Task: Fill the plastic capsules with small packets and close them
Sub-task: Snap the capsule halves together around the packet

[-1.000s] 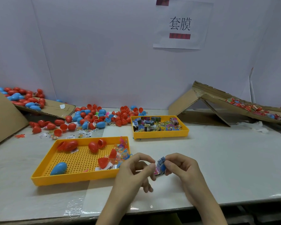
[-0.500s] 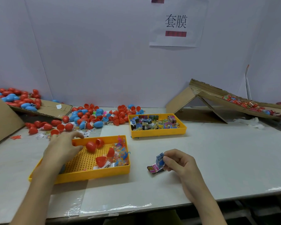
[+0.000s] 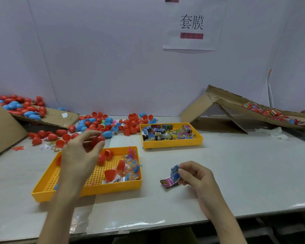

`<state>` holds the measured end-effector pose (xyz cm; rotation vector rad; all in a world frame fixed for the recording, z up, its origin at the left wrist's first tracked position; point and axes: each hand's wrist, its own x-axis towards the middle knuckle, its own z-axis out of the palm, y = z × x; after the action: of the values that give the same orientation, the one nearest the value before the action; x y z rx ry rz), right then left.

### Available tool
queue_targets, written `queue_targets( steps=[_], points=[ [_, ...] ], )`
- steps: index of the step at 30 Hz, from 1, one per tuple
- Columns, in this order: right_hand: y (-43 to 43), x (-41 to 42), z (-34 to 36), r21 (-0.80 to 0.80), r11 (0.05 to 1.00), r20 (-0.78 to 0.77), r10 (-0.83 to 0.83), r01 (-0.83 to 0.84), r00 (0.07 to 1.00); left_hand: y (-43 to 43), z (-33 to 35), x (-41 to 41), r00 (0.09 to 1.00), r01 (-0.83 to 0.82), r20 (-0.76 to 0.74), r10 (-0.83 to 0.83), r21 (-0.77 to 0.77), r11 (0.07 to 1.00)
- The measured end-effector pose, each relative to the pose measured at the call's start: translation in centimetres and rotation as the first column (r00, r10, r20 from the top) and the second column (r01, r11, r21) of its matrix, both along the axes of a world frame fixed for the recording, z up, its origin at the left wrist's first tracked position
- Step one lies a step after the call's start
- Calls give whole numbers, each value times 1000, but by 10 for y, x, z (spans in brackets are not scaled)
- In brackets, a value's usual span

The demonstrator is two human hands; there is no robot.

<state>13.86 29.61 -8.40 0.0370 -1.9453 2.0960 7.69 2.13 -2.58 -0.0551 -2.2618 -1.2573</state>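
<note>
My left hand (image 3: 78,154) is raised over the near yellow tray (image 3: 102,188) and grips a red capsule (image 3: 97,140) between thumb and fingertips. My right hand (image 3: 195,178) rests on the table to the right of that tray and pinches a folded strip of small blue and pink packets (image 3: 172,176). The tray holds several red capsule halves (image 3: 110,174) and small clear bags with coloured toys (image 3: 133,166). A second yellow tray (image 3: 173,142) behind is full of packets.
Loose red and blue capsules (image 3: 102,123) are heaped along the back wall and on a cardboard sheet (image 3: 48,115) at the left. A cardboard ramp (image 3: 236,110) at the right carries wrapped capsules. The table's front edge (image 3: 148,226) runs just below my wrists.
My left hand let go of the packets, reached into the near tray, and now has lifted a red capsule above it. My right hand stayed put holding the packets.
</note>
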Motion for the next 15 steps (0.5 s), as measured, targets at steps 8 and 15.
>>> queue_targets(
  steps=[8,15],
  points=[
    [-1,-1,-1,-46,998,-14,-50,50,999,106,-38,56,869,469,-50,-492,397,789],
    [-1,2,2,-1,998,-16,-61,61,998,114,-59,52,859,414,31,-511,546,728]
  ],
)
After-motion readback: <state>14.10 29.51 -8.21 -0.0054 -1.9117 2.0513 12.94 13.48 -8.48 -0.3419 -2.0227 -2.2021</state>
